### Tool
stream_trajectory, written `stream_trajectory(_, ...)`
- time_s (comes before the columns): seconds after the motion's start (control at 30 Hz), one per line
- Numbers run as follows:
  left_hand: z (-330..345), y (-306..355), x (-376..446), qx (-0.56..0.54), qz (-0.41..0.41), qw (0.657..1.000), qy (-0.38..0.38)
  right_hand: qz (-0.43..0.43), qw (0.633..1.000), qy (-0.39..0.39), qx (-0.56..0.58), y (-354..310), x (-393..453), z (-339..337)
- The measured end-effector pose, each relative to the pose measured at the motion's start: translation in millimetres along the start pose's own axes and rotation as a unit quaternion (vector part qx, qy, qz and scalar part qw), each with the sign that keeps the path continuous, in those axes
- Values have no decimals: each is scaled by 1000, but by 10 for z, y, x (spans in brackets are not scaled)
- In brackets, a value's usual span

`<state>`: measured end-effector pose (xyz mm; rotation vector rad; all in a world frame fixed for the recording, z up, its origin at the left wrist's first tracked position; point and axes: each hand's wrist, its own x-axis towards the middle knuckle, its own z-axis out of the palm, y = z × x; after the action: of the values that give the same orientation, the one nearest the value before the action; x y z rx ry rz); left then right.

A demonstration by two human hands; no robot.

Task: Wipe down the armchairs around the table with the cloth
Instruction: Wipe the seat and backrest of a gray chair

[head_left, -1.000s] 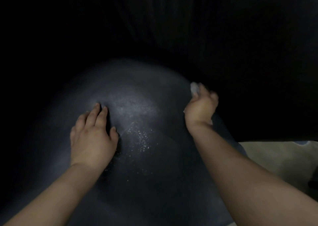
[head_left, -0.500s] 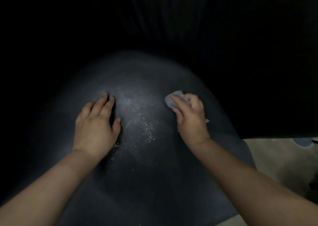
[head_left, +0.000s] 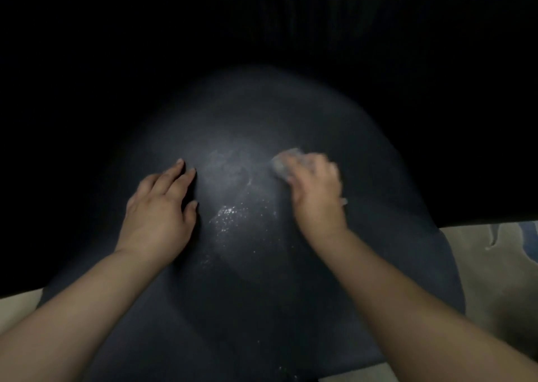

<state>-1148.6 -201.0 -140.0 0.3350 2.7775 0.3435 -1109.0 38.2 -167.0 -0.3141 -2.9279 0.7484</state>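
1. Armchair (head_left: 262, 294), dark and rounded, fills the head view from the near edge to mid-frame; you lean over its curved surface in dim light, pale floor (head_left: 500, 279) showing at the lower corners.
2. Your left hand (head_left: 161, 210) lies flat on the upholstery, fingers straight and spread, grasping nothing (a brace, by the look of it).
3. Your right hand (head_left: 316, 186) presses the pale cloth (head_left: 283, 163) against the chair, fingers curled over it; the hand is blurred, so the exact grip is hard to read.
4. Between your hands glints a patch of wet specks (head_left: 230, 215), with a faint smear (head_left: 224, 163) above it.
5. Step in hand, as judged: wiping this chair's surface, mid-stroke.
6. Next move likely calls for carrying the cloth leftward and nearer, across the specks, keeping firm, even pressure.
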Motion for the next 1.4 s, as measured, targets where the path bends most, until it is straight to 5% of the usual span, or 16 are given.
stream_trajectory(0.13,9,-93,-178,0,-5,1000,-5,131,989,59,18,86,84,-13)
stream_trajectory(0.33,91,-188,-444,-19,-16,1000,12,-78,994,-60,48,-544,-152,318)
stream_trajectory(0.5,150,-238,-605,-36,-17,999,25,80,996,38,17,-160,118,191)
stream_trajectory(0.73,178,-225,-733,-27,-9,1000,8,-114,989,-87,26,-690,-415,364)
stream_trajectory(0.9,176,-304,-813,-30,-2,1000,3,60,998,26,-23,-139,-139,98)
stream_trajectory(1.17,152,-393,-873,-10,-7,1000,-17,-33,997,-30,66,-928,-717,507)
stream_trajectory(1.4,179,-506,-968,-24,-29,999,-7,72,996,42,10,-567,-376,379)
